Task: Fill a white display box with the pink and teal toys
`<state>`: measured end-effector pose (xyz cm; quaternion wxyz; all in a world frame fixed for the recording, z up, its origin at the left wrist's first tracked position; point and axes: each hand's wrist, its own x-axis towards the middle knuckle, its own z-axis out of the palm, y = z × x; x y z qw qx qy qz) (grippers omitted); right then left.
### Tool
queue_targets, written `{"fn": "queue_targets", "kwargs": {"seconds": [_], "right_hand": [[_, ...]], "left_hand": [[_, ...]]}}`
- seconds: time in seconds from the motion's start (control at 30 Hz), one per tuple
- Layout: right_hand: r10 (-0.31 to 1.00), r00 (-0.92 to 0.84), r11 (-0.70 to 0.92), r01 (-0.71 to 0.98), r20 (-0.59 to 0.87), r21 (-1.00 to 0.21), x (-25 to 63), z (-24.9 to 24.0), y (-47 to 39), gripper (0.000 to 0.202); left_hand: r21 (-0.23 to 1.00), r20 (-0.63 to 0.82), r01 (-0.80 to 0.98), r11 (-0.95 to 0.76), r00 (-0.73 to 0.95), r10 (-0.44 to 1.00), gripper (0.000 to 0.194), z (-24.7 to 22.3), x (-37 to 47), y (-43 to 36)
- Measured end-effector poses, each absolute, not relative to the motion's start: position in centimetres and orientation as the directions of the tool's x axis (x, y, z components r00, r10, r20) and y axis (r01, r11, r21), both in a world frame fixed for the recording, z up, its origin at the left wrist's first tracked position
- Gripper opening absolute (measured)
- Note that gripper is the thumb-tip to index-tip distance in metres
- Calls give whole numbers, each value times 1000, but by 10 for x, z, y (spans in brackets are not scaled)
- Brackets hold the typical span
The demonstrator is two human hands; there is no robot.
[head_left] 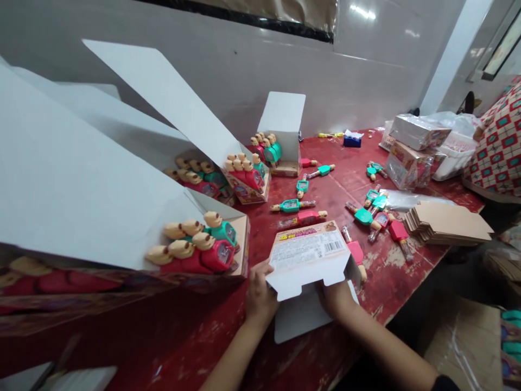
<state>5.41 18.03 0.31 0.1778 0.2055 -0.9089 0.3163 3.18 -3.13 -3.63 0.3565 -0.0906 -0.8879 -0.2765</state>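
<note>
Two hands (260, 296) (336, 296), flat-sided cardboard box (309, 255)

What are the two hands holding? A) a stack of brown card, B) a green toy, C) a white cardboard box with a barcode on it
C: the left hand and right hand both grip the white cardboard box, whose barcode label faces up, on the red table.

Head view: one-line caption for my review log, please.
Both hands, left hand and right hand, hold an unfolded printed carton over a red table strewn with toy watches.
</note>
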Motion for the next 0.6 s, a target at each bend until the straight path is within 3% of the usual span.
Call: {"fn": "queue_targets", "kwargs": {"seconds": [0.03,0.1,0.13,0.17,0.2,0.27,0.3,0.4,0.47,0.6], "right_hand": [[-323,-854,658,-513,408,-552,68,17,187,38],[-605,-764,335,-499,224,-799,89,46,212,30],[-669,-720,192,-407,185,-893,93,59,230,26],[-644,-746,119,-316,169,-941,92,69,248,30],[-498,-847,92,-268,189,-959,86,76,266,35],[-209,-959,202,-232,190,-952,62,78,293,29],[-179,-970,296,-212,163,-931,47,75,300,38],[-421,-907,519,-215,-29,-827,7,57,293,99],[-511,-856,575,-269,-82,-773,-6,46,275,109],[-500,-866,614,-350,-6,-707,-10,39,249,106]], "left_hand": [[426,657,327,844,-752,-40,27,-34,30,-34],[414,619,306,857,-785,-19,23,-28,29,-38],[404,608,313,860,-794,4,20,-24,28,-40],[393,598,327,859,-801,31,17,-20,28,-42],[381,592,349,856,-804,64,15,-16,28,-43],[359,588,401,843,-799,129,13,-10,25,-46],[351,588,429,833,-793,161,16,-8,23,-48],[316,613,521,793,-750,249,28,-14,13,-57],[317,621,555,769,-735,274,30,-23,9,-67],[460,525,483,745,-825,210,34,-36,11,-85]]}}
